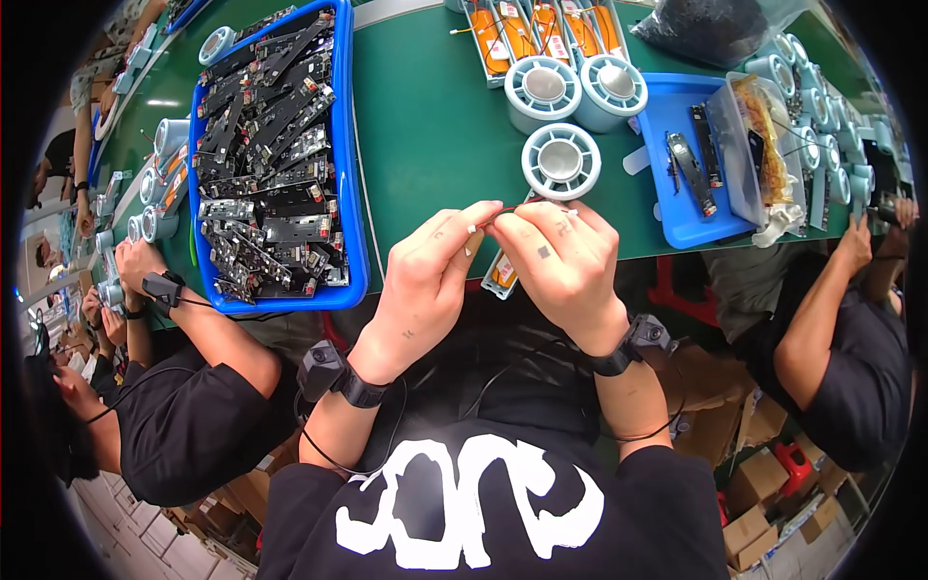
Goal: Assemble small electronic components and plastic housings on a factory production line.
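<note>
Black shirt (483,512) nearest; left fingers (462,226), right fingers (525,238) pinched on red wire (508,208) (light-blue unit (561,159) beneath, round head beyond).

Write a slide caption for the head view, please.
Left hand and right hand pinch red wires over a green table.

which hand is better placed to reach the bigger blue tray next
Left, I'd say: the bigger blue tray lies on that side, so the left hand is nearer and the right hand farther across. Both look busy at the red wire, though.
</note>
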The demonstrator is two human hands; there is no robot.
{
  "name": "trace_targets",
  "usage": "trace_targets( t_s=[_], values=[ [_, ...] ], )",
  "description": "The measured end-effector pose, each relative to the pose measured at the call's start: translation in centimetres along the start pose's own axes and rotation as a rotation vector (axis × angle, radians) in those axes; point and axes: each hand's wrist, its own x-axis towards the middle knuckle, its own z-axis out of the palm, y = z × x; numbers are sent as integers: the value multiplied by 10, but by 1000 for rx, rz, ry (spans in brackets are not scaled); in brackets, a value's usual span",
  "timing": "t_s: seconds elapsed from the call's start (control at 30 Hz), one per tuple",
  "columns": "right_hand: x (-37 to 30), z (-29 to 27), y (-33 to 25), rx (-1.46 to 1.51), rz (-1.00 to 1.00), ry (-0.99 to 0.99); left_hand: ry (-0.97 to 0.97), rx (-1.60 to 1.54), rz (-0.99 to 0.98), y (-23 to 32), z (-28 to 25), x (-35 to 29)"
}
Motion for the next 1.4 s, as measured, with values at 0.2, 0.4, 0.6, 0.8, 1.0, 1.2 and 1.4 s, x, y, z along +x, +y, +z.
trace_targets(
  t_s=[0.2,0.4,0.6,0.8,1.0,1.2,1.4],
  values=[
    [11,-14,5,59,-59,-190,-47,-44,-105,3,-6,-1],
    [13,-18,9,121,-7,-258,-7,-71,33,-8,-1,-1],
    [16,-22,15,108,-61,-307,-87,-46,74,-12,-7,-3],
    [19,-22,16,125,-92,-314,-102,-75,114,-16,-8,-3],
    [19,-23,16,116,-92,-348,-75,-56,173,-19,-6,-3],
    [20,-24,19,110,-110,-336,-88,-17,141,-14,-7,-3],
    [12,-21,22,219,-65,-206,66,-36,145,-9,1,-4]
  ],
)
